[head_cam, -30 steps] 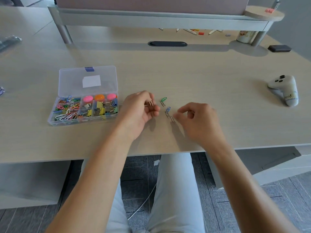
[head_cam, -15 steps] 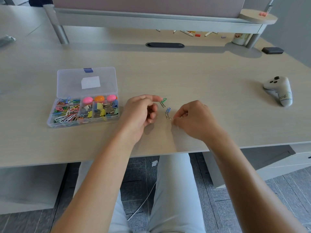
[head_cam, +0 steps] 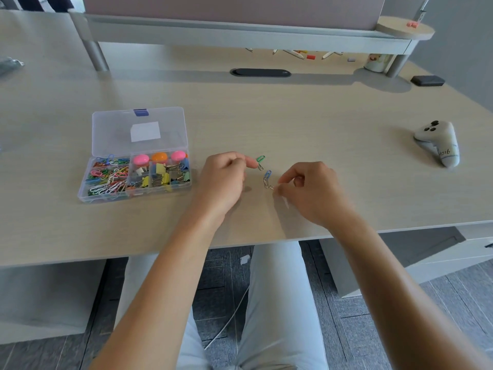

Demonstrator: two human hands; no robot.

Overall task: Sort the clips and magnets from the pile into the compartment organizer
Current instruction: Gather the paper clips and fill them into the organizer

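Paper clips (head_cam: 267,178) lie on the worktop (head_cam: 320,124); right hand (head_cam: 312,190) pinches one, left hand (head_cam: 224,177) touches the green clip (head_cam: 260,159), its grip unclear.

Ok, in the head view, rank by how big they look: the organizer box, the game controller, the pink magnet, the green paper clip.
1. organizer box, largest by far
2. game controller
3. pink magnet
4. green paper clip, close to the magnet in length but much thinner
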